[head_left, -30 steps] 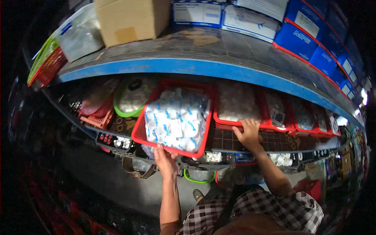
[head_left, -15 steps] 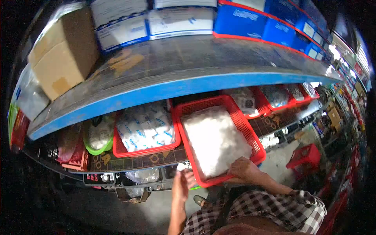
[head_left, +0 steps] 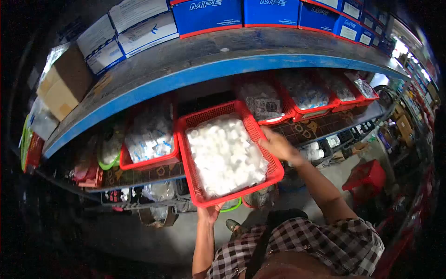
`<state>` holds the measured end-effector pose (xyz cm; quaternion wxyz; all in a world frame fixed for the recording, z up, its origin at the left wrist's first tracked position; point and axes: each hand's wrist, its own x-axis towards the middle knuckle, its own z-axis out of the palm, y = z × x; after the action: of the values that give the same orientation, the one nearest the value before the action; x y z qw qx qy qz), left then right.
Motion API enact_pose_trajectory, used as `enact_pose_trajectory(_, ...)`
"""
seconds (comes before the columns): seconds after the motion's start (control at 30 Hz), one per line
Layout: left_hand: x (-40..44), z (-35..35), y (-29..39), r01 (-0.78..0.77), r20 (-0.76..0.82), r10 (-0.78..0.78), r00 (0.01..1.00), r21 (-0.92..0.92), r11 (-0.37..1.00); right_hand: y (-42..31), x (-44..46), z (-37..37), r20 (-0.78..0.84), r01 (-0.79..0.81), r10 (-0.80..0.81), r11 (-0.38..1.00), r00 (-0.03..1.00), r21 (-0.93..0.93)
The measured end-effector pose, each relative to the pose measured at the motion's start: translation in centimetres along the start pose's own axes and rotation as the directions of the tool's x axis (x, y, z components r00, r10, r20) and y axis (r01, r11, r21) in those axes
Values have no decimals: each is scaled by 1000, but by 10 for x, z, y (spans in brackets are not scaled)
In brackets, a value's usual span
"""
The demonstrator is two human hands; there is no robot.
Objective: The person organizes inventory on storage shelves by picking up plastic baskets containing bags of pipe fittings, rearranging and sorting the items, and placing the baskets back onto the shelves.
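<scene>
A red plastic basket [head_left: 197,201] sticks out from the shelf, tilted toward me. In it lies a clear plastic bag of small white pieces [head_left: 227,156], whose exact kind I cannot make out. My left hand [head_left: 209,214] is closed on the basket's front edge from below, its fingers partly hidden under the rim. At the basket's right side, my right hand [head_left: 280,148] grips the rim, slightly blurred.
A red basket of printed bags [head_left: 149,159] stands to the left, beside a green basket [head_left: 109,163]. More red baskets [head_left: 316,109] line the shelf to the right. The upper shelf's blue edge [head_left: 204,70] overhangs them, carrying blue boxes [head_left: 206,17] and a cardboard box [head_left: 65,86].
My right hand has moved from the front right corner up to the basket's right side. My left hand has come under the front edge. The basket appears further left in view.
</scene>
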<state>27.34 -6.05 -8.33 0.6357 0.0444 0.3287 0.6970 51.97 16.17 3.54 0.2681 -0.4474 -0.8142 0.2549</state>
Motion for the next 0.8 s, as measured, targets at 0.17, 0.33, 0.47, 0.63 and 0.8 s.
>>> enact_pose_trajectory(0.17, -63, -37, -22, -56, -218, 76, 973, 96, 994, -37, -97, -5, 133, -141, 128, 986, 983, 94)
enact_pose_trajectory(0.33, -133, 12, -46, -353, -233, 332, 914, -55, 934, -29, -109, -28, -198, 356, -327, 925, 924, 133)
enact_pose_trajectory(0.47, -143, 4, -80, -488, -78, 621, 780, 546, 681, -33, -16, -20, -331, 481, -461, 877, 823, -25)
enact_pose_trajectory(0.63, -143, 41, -95, -731, 380, 791, 479, 671, 120, -27, 56, 33, 276, 294, -304, 953, 912, 79)
enact_pose_trajectory(0.8, -122, 39, -80, -692, 437, 599, 671, 658, 295, 24, -19, -8, 243, 401, -432, 901, 869, 165)
